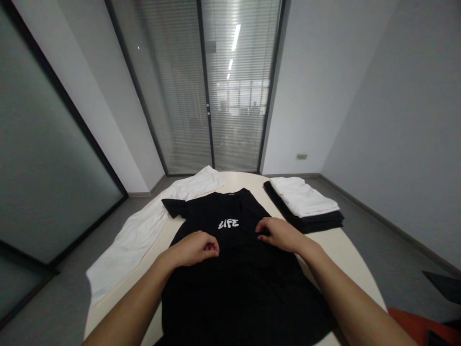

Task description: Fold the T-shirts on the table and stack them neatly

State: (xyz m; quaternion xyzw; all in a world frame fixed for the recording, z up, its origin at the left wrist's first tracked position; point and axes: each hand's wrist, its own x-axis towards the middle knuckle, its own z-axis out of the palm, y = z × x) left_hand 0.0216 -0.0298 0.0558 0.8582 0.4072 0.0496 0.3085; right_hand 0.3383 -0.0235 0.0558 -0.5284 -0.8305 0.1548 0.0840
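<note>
Black T-shirt [234,269] lying flat on round table [345,250], print upward. Left hand [196,247] resting on cloth, fingers [211,249] curling shut, apparently pinching fabric. Right hand [279,233] pressing just right of print; fingertips [261,229] bent, grip unclear. Risk: uneven pinches dragging cloth askew, creasing the fold. Folded stack [306,204] sitting beyond right fingers; white cloth [144,230] beyond left fingers, possibly getting snagged.

A long white cloth [144,230] lay along the left edge of the pale round bench [345,250]. At the right, folded white shirts [302,194] sat on folded black ones [320,220].
</note>
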